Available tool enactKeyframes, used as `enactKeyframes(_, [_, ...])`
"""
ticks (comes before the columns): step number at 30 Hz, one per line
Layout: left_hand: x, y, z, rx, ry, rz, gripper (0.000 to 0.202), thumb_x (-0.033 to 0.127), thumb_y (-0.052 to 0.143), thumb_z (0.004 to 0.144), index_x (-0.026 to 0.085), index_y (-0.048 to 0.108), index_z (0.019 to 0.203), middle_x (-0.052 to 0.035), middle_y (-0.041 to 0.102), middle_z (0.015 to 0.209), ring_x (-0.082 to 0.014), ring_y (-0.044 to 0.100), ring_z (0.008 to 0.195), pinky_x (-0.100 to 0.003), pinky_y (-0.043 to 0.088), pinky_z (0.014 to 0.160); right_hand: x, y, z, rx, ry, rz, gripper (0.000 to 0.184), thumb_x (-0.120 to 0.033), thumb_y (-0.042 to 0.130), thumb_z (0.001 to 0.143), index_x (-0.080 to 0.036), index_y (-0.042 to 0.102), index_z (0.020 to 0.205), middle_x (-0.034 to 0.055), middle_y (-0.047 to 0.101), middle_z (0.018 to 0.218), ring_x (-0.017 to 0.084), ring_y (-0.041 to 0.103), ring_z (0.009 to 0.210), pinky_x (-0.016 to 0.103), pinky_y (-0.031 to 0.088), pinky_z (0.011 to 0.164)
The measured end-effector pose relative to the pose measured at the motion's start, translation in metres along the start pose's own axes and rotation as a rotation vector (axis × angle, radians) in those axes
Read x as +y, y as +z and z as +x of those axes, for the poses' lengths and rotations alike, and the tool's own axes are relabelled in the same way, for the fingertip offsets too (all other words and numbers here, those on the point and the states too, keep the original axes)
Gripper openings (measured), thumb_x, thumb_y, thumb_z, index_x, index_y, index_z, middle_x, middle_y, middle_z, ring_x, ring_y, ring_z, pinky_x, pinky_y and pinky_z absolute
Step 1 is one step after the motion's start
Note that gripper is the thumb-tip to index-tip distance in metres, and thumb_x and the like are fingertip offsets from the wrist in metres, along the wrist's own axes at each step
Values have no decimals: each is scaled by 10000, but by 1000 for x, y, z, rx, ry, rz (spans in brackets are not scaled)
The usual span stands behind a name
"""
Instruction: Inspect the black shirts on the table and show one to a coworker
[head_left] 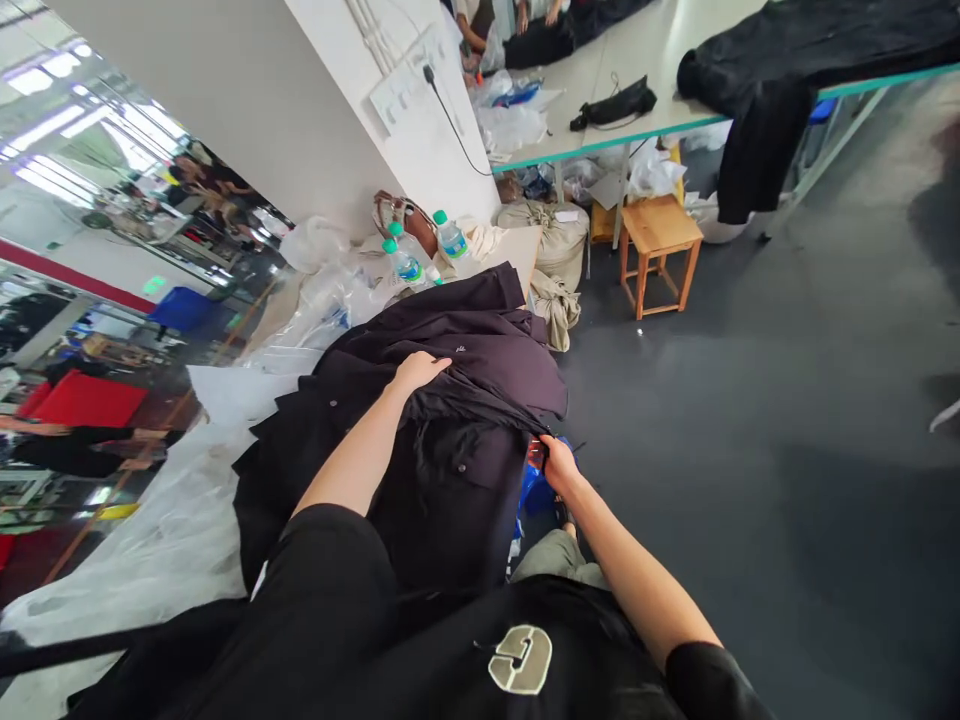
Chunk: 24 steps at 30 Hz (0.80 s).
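A dark, near-black jacket (pixel 450 490) with snap buttons and a flap pocket lies bunched in front of me, and its far part is folded over. My left hand (pixel 420 372) rests flat on top of the fabric, not visibly gripping it. My right hand (pixel 561 465) is closed on the jacket's right edge, beside a blue object (pixel 536 490) that the fabric partly hides. Below, my own black sleeves and lettered black top fill the frame's bottom.
Clear plastic sheeting (pixel 150 540) lies to the left, with water bottles (pixel 409 262) beyond the jacket. A wooden stool (pixel 656 240) stands on the grey floor by a long table (pixel 622 130). A co-worker's arms (pixel 472 30) are at the table's far end. A mirror (pixel 112 250) covers the left wall.
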<state>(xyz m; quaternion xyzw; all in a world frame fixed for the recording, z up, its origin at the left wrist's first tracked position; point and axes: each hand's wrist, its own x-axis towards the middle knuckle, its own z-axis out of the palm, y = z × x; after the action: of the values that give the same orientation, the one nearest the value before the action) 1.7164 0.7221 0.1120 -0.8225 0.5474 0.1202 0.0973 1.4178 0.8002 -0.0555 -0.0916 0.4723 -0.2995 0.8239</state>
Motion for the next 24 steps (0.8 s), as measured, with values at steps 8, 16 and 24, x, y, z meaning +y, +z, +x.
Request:
enactKeyframes(8, [-29,25,41,-63,101,-125,524,571,497,933,154,808,867,-155,785,944,-287,716,929,-301,476,814,22,-7,33,69,-13,-77,98,-230,653,738,-151,631,792,27,634,621,136,563,546,239,444,489])
enactKeyframes(16, [-40,33,48,-38,124,-212,510,573,528,913,155,805,824,-171,784,948,-317,719,944,-324,471,789,29,5,43,110,-34,-177,71,-218,624,724,-163,620,770,27,622,610,133,544,517,248,451,484])
enactKeyframes(24, [-33,38,28,8,73,-295,535,551,487,955,124,783,826,-213,765,956,-332,707,979,-331,466,798,26,6,26,105,-118,-442,202,-387,635,676,-197,606,738,17,609,576,141,514,470,257,414,441])
